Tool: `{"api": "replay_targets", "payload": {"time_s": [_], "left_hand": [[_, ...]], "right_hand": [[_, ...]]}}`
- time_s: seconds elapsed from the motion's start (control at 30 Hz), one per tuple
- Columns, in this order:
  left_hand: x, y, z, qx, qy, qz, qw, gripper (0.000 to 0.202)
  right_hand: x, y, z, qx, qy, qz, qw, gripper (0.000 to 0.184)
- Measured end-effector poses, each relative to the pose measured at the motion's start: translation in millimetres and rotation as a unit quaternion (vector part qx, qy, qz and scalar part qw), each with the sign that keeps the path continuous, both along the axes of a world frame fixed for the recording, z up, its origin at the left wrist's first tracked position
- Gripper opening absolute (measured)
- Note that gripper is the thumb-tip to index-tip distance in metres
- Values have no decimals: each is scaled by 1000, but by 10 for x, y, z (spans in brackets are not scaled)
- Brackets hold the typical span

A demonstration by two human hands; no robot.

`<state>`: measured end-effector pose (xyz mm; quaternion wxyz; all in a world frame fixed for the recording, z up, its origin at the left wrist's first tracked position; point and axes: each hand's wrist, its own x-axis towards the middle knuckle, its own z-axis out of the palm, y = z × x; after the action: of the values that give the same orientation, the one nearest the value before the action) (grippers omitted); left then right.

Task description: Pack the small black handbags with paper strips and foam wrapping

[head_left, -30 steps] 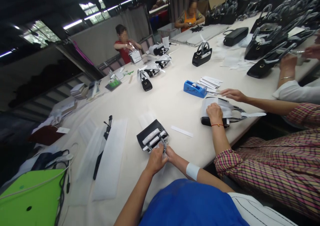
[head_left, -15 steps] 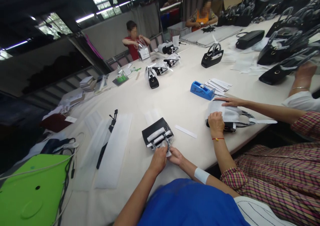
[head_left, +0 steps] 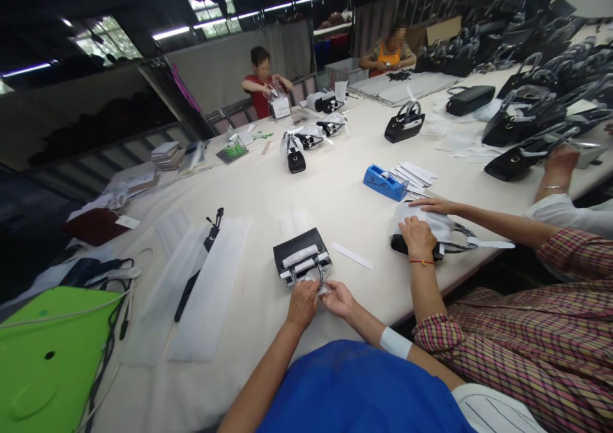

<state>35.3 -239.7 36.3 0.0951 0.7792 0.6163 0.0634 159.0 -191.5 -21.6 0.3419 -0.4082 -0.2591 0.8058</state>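
Note:
A small black handbag lies on the table in front of me, its handles toward me. White wrapping covers part of its front, and clear film is around the handles. My left hand is closed on the handle at its near end, fingertips partly hidden. Beside it, my right hand pinches the wrapping at the same handle, palm turned partly up. To the right of the bag lies a white paper strip.
At my right, a co-worker's hands press white wrapping on another bag. A blue tape dispenser stands beyond. White foam sheets and a black strap lie left, near a green panel. More handbags stand farther back.
The camera view has shifted slightly. My hands stay at the handle, with little visible movement. The co-worker's hands on the right have shifted slightly over the wrapped bag.

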Motion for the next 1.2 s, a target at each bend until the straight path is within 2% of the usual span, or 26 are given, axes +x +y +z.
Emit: {"api": "replay_targets", "payload": {"time_s": [0.1,0.13,0.2,0.27,0.33,0.43,0.5,0.57,0.63,0.73,0.87,0.93,1.0,1.1,1.2], "left_hand": [[0,-46,-15,2,-3,2,1000,30],[10,-57,-18,4,-3,6,1000,29],[36,-68,-20,12,0,11,1000,27],[55,-68,-24,29,1,16,999,26],[66,-68,-43,55,-7,27,998,27],[77,-87,-111,109,-36,52,992,32],[82,-118,-176,145,-54,66,986,37],[85,-164,-243,172,-70,82,979,39],[82,-221,-297,194,-89,115,970,37],[74,-319,-334,225,-113,228,941,41],[78,-443,-332,211,-146,421,870,69],[87,-479,-352,178,-184,501,827,81],[92,-478,-396,132,-252,562,777,85],[97,-439,-474,56,-391,595,700,75],[143,-466,-513,28,-526,545,652,65]], "right_hand": [[209,-64,82,-7,-126,-63,990,20],[260,-74,139,21,-172,-89,981,23],[313,-62,299,153,-247,-122,949,24],[301,4,492,332,-308,-113,885,19],[238,117,672,463,-342,-50,816,19],[98,321,848,560,-397,151,712,20],[-3,433,906,580,-440,287,622,20],[-103,505,936,579,-474,377,545,18],[-199,541,951,574,-496,430,490,18],[-327,570,961,581,-507,475,424,30],[-445,625,965,593,-502,511,368,45],[-478,663,964,596,-492,528,352,45],[-499,705,955,602,-474,541,346,41],[-504,730,937,614,-460,541,346,36],[-443,621,921,620,-461,540,334,29]]}}
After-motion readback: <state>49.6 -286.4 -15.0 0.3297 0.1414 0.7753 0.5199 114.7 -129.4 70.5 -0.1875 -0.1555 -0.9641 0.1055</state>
